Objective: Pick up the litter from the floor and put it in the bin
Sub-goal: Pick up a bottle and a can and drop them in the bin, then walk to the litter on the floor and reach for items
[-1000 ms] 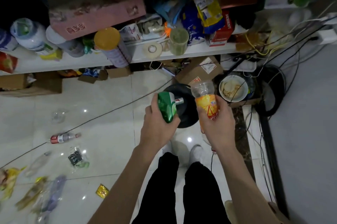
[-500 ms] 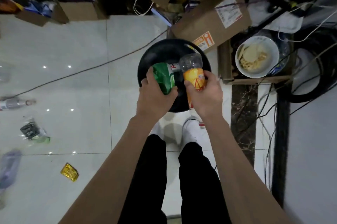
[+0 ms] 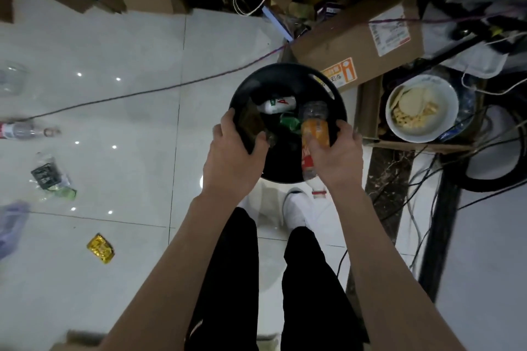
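- Both hands are hovering over the black bin (image 3: pixel 285 65), which is sitting at 12 o'clock from the person's feet.
- Left hand (image 3: pixel 232 156) is reaching across the bin's 9 o'clock rim with fingers spread in a wide curve, gripping nothing I can make out (a brownish smear between thumb and fingers is too blurred to name).
- Right hand (image 3: pixel 335 158) is gripping the orange-labelled bottle (image 3: pixel 315 129) at the 4 o'clock rim. Its base is pointing over the bin mouth and its cap end back toward the feet, so it is not yet dropped.
- Green-and-white bottle (image 3: pixel 278 103) is lying inside the bin, so that piece is looking done.
- Litter is waiting on the tiles out at 9 o'clock from the bin: a clear bottle with a red label (image 3: pixel 17 131) and a crumpled plastic wrapper (image 3: pixel 50 178). A gold wrapper (image 3: pixel 100 248) is lying at 7 o'clock.
- Judging by this, the job is sitting somewhere around its middle, with one drop pending and several pickups remaining.
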`<state>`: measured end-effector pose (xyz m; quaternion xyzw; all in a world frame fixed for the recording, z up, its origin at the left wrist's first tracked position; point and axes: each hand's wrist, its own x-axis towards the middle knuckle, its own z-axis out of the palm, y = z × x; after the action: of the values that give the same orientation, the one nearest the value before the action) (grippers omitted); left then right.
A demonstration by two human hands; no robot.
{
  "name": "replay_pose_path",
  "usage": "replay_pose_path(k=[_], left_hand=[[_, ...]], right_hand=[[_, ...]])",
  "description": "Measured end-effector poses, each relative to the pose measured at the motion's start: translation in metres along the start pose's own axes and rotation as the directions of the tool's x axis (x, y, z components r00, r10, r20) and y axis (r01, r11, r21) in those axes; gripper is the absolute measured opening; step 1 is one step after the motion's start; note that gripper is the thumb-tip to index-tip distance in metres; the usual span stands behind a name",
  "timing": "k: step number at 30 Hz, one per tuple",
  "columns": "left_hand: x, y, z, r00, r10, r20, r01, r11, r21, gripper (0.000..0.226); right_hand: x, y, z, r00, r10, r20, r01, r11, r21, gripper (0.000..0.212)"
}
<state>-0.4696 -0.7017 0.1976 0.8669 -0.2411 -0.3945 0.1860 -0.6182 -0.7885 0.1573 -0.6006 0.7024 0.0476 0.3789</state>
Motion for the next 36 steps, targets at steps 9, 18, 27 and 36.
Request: replay_pose_path(k=[9, 18, 27, 36], left_hand=[[-0.075, 0.028, -0.065, 0.991, 0.0, -0.131, -0.016, 0.993, -0.121, 0.068], [-0.221, 0.06, -0.185, 0.929, 0.014, -0.37, -0.099, 0.973, -0.21, 0.06], [-0.397, 0.045, -0.307, 0.778, -0.143, -0.612, -0.09, 0.938, -0.334, 0.055], [-0.49, -0.09, -0.366, 0.583, -0.414, -0.7, -0.019, 0.854, -0.521, 0.054]], right_hand=[[-0.074, -0.046, -0.076, 0.962, -0.273, -0.02, 0.274, 0.96, 0.051, 0.063], [-0.215, -0.145, -0.178, 0.777, -0.628, 0.031, 0.625, 0.777, 0.074, 0.058], [-0.39, -0.226, -0.231, 0.49, -0.857, 0.16, 0.84, 0.513, 0.175, 0.055], [-0.534, -0.263, -0.144, 0.224, -0.882, 0.415, 0.919, 0.333, 0.212, 0.059]])
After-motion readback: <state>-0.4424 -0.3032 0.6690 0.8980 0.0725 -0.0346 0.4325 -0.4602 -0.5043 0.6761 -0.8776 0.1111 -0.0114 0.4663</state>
